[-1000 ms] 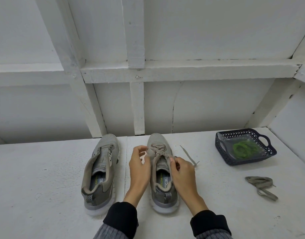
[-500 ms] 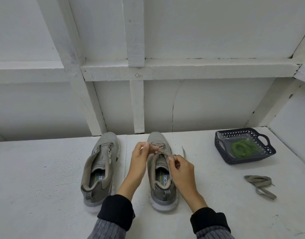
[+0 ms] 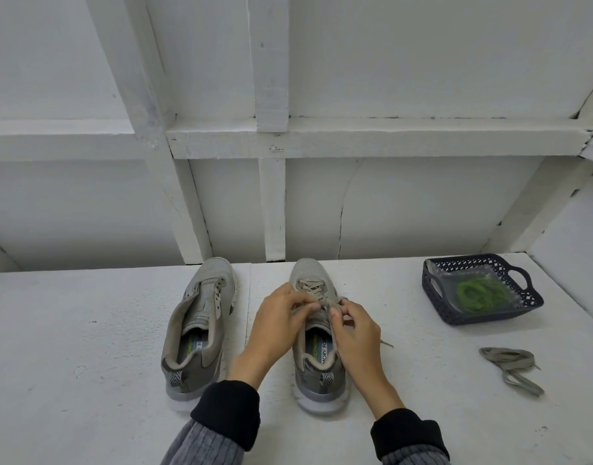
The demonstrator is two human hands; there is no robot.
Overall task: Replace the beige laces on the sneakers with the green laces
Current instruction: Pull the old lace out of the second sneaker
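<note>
White-painted boards and timber framing form the wall behind a white painted work surface (image 3: pixel 86 330).

Landmark: the grey mesh sneaker with white sole that still carries its lace (image 3: pixel 316 333), standing near the middle of the surface, toe toward the wall, heel toward the person.

Left of it, just beside and parallel, stands a second grey mesh sneaker with white sole (image 3: pixel 197 330). Its eyelets show no lace and its tongue lies open.

Over the landmark sneaker's eyelet area, the left hand (image 3: pixel 275 317) has thumb and fingers curled and closed on the beige flat lace (image 3: pixel 316 290) at the upper crossings. The right hand (image 3: pixel 357 327), touching or nearly touching the left, pinches the same lace with its thumb and fingertips; its other fingers are curled. Lace crossings remain threaded ahead of the hands, toward the toe. One loose lace end (image 3: pixel 387 344) lies on the surface just right of the sneaker, showing past the right hand.

Well to the right of the landmark sneaker, toward the wall, sits a dark blue perforated plastic basket with handles (image 3: pixel 526 307). Inside it lie the coiled green laces (image 3: pixel 479 293), on what appears to be clear plastic wrapping.

Right of the sneaker and nearer the person than the basket, a removed beige lace in a loose bundle (image 3: pixel 510 365) lies on the surface, apart from the basket.

Both forearms wear grey ribbed sleeves with black cuffs (image 3: pixel 226 411).
</note>
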